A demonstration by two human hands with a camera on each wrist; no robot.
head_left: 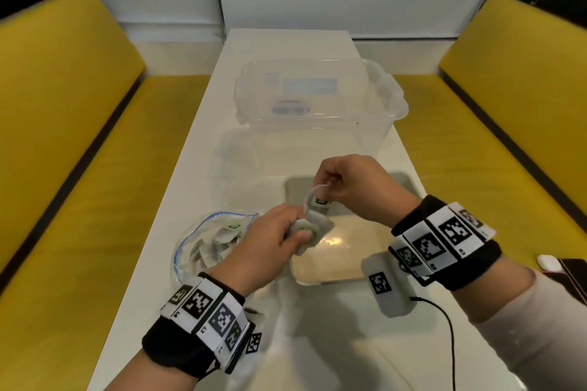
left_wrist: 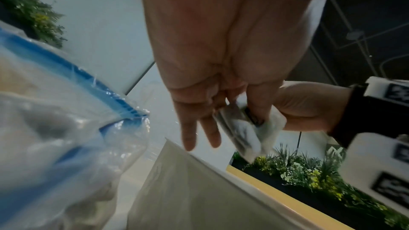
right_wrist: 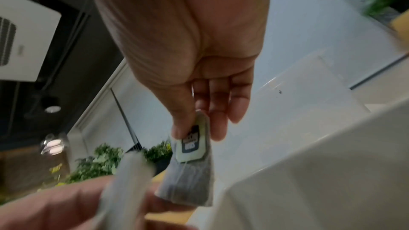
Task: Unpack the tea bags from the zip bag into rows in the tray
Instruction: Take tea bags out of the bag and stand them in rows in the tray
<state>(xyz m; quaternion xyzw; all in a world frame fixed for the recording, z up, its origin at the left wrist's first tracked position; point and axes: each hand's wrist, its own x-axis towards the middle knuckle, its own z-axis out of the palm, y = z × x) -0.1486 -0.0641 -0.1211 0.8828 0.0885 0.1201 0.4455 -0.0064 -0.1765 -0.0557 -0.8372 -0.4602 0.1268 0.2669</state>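
My left hand (head_left: 293, 233) grips a small stack of tea bags (head_left: 313, 232) just above the near-left part of the beige tray (head_left: 349, 263). In the left wrist view its thumb and fingers clamp the stack of tea bags (left_wrist: 245, 128). My right hand (head_left: 327, 189) pinches a single tea bag (head_left: 317, 203) by its top, right above that stack. The right wrist view shows this grey tea bag (right_wrist: 190, 181) hanging from thumb and forefinger, with its tag (right_wrist: 191, 146) in front. The zip bag (head_left: 206, 244) lies open to the left with several tea bags inside. The tray looks bare.
A clear plastic tub (head_left: 317, 105) stands behind the tray on the white table (head_left: 286, 44). A white marker block (head_left: 389, 287) with a black cable (head_left: 448, 327) lies near the right wrist. Yellow benches (head_left: 63, 168) run along both sides; a phone (head_left: 571, 270) rests on the right one.
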